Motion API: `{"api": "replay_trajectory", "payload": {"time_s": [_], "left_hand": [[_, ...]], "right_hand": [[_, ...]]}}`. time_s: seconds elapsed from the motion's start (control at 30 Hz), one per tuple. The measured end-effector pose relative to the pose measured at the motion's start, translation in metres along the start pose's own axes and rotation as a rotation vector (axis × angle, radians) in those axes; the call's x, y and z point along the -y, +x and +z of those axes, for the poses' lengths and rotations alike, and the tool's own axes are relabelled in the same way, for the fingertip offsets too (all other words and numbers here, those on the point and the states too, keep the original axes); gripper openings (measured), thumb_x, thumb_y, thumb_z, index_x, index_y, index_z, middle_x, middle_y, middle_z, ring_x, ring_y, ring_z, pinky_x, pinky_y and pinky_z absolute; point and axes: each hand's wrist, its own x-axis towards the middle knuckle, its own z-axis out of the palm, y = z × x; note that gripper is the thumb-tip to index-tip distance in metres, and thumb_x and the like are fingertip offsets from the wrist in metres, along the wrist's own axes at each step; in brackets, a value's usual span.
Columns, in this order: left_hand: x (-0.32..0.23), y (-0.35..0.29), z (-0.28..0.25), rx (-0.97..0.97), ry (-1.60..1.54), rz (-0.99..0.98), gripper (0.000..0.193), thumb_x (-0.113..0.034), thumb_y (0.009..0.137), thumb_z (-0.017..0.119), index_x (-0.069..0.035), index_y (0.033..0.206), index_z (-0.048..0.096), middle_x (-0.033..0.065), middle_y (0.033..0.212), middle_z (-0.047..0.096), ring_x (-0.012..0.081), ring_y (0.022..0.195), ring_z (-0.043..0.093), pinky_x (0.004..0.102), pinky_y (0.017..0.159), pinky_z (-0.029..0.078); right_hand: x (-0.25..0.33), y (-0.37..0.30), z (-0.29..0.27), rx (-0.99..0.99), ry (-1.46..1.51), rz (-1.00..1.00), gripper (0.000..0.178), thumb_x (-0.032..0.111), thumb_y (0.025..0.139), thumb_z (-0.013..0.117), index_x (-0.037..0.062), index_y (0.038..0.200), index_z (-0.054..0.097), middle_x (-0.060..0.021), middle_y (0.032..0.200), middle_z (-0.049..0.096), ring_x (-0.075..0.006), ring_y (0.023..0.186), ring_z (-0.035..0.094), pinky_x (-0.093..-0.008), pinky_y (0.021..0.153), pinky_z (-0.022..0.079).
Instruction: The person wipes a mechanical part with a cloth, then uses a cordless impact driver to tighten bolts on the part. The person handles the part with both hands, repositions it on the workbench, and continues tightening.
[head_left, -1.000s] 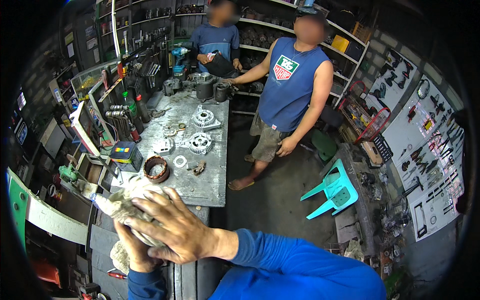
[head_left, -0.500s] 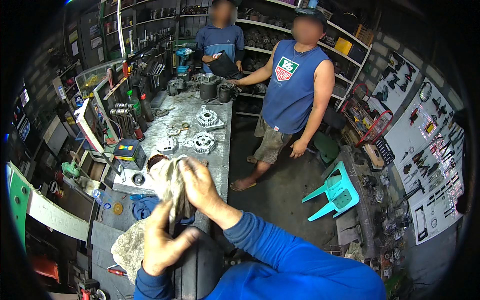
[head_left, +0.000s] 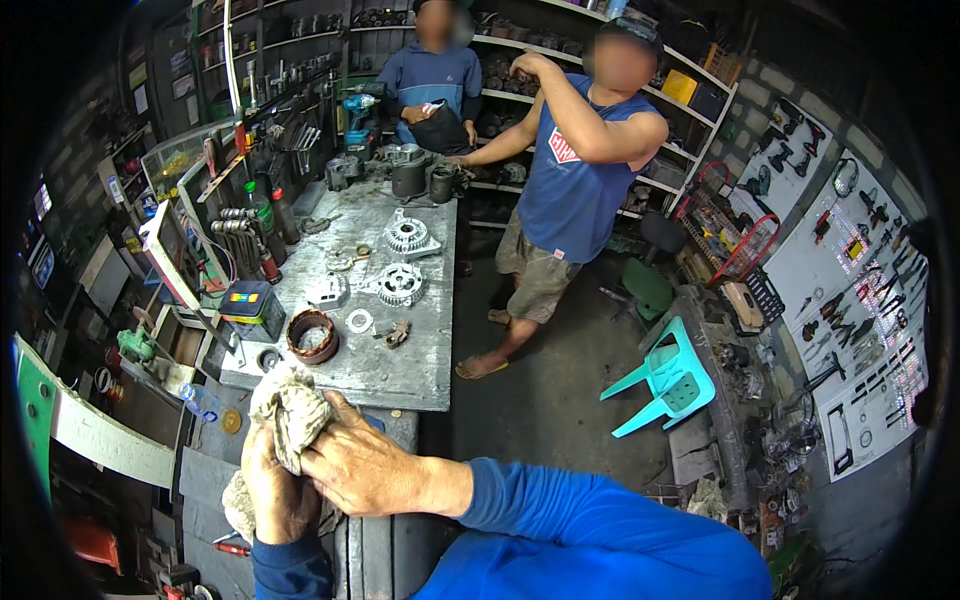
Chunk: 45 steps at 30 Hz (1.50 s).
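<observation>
Near the lower edge of the view, a crumpled grey rag (head_left: 288,412) is gripped between both hands: the left hand (head_left: 272,490) is wrapped around its lower part from below, and the right hand (head_left: 362,468) is closed over it from the right, fingers curled on the cloth. The rag looks soft, stained and creased, and it is held just in front of the near end of a grey metal workbench (head_left: 400,350), whose top is scuffed and dull. On the bench a round copper-coloured coil ring (head_left: 312,334) is seen near the hands, with a flat white ring (head_left: 359,321) just beside it and two finned cast-metal housings (head_left: 401,284) farther back. A small box (head_left: 250,306) with a yellow and blue label is set at the left edge. On the right wall a white board (head_left: 858,300) hung with dark tools is seen, and a turquoise plastic chair (head_left: 668,380) stands on the concrete floor below it. Two people stand at the far end of the bench.
</observation>
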Motion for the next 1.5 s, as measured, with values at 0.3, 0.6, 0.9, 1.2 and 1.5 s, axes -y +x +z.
{"api": "replay_trajectory", "payload": {"time_s": [0.3, 0.6, 0.9, 1.2, 1.5], "left_hand": [[0.008, -0.003, -0.006, 0.024, -0.058, -0.015, 0.035, -0.024, 0.114, 0.044, -0.002, 0.133, 0.064, 0.0108, 0.123, 0.073, 0.0202, 0.109, 0.070, 0.0356, 0.099, 0.055], [-0.005, 0.004, 0.010, 0.006, -0.156, 0.082, 0.040, -0.032, 0.113, 0.045, -0.006, 0.138, 0.060, 0.0112, 0.122, 0.073, 0.0240, 0.103, 0.073, 0.0386, 0.090, 0.061], [0.008, -0.009, 0.013, 0.044, 0.064, 0.024, 0.052, -0.017, 0.096, 0.070, -0.002, 0.143, 0.054, 0.0097, 0.128, 0.069, 0.0227, 0.112, 0.069, 0.0383, 0.101, 0.056], [0.001, -0.006, 0.009, 0.013, -0.096, -0.016, 0.030, -0.026, 0.110, 0.051, -0.005, 0.126, 0.065, 0.0068, 0.114, 0.073, 0.0183, 0.102, 0.070, 0.0350, 0.093, 0.056], [0.004, -0.026, 0.000, 0.074, -0.010, -0.094, 0.060, -0.047, 0.111, 0.042, -0.006, 0.154, 0.048, 0.0122, 0.147, 0.060, 0.0251, 0.133, 0.060, 0.0413, 0.111, 0.049]], "right_hand": [[-0.002, -0.006, 0.005, -0.178, 0.058, -0.069, 0.028, 0.017, 0.086, 0.069, 0.0003, 0.108, 0.069, -0.0169, 0.113, 0.066, -0.0369, 0.121, 0.063, -0.0604, 0.115, 0.040], [0.004, -0.007, -0.011, -0.379, 0.222, 0.134, 0.036, 0.022, 0.080, 0.089, 0.0035, 0.101, 0.066, -0.0177, 0.117, 0.054, -0.0417, 0.120, 0.058, -0.0534, 0.099, 0.050], [-0.003, -0.013, 0.008, -0.049, 0.128, 0.206, 0.052, 0.011, 0.083, 0.067, -0.0038, 0.133, 0.061, -0.0290, 0.139, 0.052, -0.0462, 0.125, 0.055, -0.0524, 0.106, 0.050], [0.005, -0.001, 0.002, -0.211, 0.168, 0.106, 0.034, 0.008, 0.078, 0.072, -0.0014, 0.110, 0.065, -0.0230, 0.116, 0.057, -0.0391, 0.104, 0.063, -0.0471, 0.087, 0.055], [0.001, -0.006, -0.009, -0.110, 0.124, 0.026, 0.087, 0.066, 0.099, 0.056, 0.0136, 0.165, 0.035, -0.0327, 0.160, 0.037, -0.0534, 0.144, 0.040, -0.0646, 0.123, 0.025]]}}
